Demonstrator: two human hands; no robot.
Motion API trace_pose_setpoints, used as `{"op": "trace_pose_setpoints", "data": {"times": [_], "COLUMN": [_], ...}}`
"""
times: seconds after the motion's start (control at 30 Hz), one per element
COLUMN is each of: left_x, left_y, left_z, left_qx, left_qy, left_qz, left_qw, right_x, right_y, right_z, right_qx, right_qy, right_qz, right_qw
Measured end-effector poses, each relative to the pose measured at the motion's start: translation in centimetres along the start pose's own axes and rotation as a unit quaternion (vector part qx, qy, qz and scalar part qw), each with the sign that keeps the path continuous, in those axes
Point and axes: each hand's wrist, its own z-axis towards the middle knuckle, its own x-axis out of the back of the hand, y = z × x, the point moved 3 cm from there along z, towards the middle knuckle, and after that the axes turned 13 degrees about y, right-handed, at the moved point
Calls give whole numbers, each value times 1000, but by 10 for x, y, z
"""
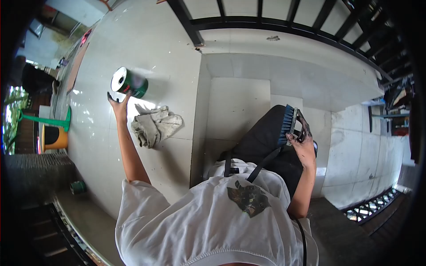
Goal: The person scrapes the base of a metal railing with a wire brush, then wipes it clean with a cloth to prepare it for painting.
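Note:
My left hand (119, 105), its fingertips dark-stained, is at the near side of a green can (136, 85) with a white top that has a round hole in it. The fingers are spread apart, with the thumb side overlapping the can's lower edge. Just below the can, a crumpled greyish cloth (156, 126) lies on the pale tiles. In my right hand (302, 144), which is smeared with black, I grip a brush (288, 124) with blue bristles. The brush is over my dark-trousered leg (262, 133), bristles facing left.
A tiled step (199, 115) drops beside my legs. Black metal railing (266, 22) runs along the top. On the left stand a yellow-and-black container (54, 138) and a green plastic item (49, 119). A small green can (77, 187) is at lower left.

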Motion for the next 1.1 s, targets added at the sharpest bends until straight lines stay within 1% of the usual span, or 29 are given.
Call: {"op": "trace_pose_setpoints", "data": {"times": [0.03, 0.07, 0.1, 0.17, 0.2, 0.23, 0.27, 0.3, 0.37, 0.4, 0.43, 0.5, 0.57, 0.63, 0.67, 0.7, 0.73, 0.77, 0.83, 0.87, 0.93, 0.97, 1.03, 1.1], "left_x": [-10, -18, -24, -34, -40, -45, -50, -56, -72, -80, -80, -97, -117, -136, -144, -151, -156, -161, -167, -169, -173, -174, -180, -183], "left_y": [-15, -28, -14, 0, 1, 12, 23, 32, 45, 71, 110, 135, 153, 160, 163, 168, 168, 172, 177, 181, 187, 189, 193, 201], "left_z": [6, 14, 12, 20, 23, 22, 21, 20, 15, 6, -2, -9, -15, -19, -22, -24, -23, -24, -25, -25, -24, -23, -21, -20], "left_qx": [63, 57, 93, 68, 52, 36, -5, -13, -120, -113, -228, -258, -322, -330, -334, -337, -336, -343, -313, -320, -319, -323, -332, -335], "left_qy": [-22, -62, -91, -127, -137, -146, -127, -113, -47, -61, -43, -27, -33, -30, -28, -27, -31, -33, -60, -64, -102, -104, -126, -132], "left_qz": [-98, -167, -238, -170, -146, -121, -105, -109, -52, -107, 56, 65, 104, 121, 176, 229, 244, 240, 326, 326, 387, 389, 433, 447], "left_qw": [993, 982, 962, 975, 978, 981, 986, 988, 990, 986, 971, 964, 940, 936, 926, 913, 909, 908, 890, 887, 859, 856, 829, 819], "right_x": [4, 9, 15, 22, 26, 28, 29, 29, 28, 26, 24, 21, 19, 18, 19, 20, 21, 22, 21, 21, 22, 21, 20, 20], "right_y": [0, 1, 2, 4, 17, 22, 27, 29, 25, 23, 21, 23, 23, 21, 23, 26, 28, 29, 29, 32, 38, 41, 46, 47], "right_z": [-3, -8, -13, -22, -24, -26, -28, -30, -34, -34, -34, -32, -31, -28, -28, -28, -29, -30, -31, -32, -32, -33, -33, -32], "right_qx": [-6, -23, -27, -68, -42, -44, -56, -68, -76, -74, -72, -68, -64, -22, -22, 0, 19, 17, 40, 35, 31, 27, 6, 3], "right_qy": [6, 19, 35, 39, 56, 58, 63, 70, 78, 73, 68, 68, 72, 73, 77, 69, 62, 69, 67, 71, 65, 65, 67, 67], "right_qz": [42, 45, 46, 75, 44, 45, 40, 35, 23, 38, 52, 41, 32, -15, -13, -46, -78, -75, -85, -80, -81, -77, -52, -48], "right_qw": [999, 999, 998, 994, 997, 996, 996, 995, 994, 994, 994, 995, 995, 997, 997, 997, 995, 995, 993, 994, 994, 995, 996, 997]}}
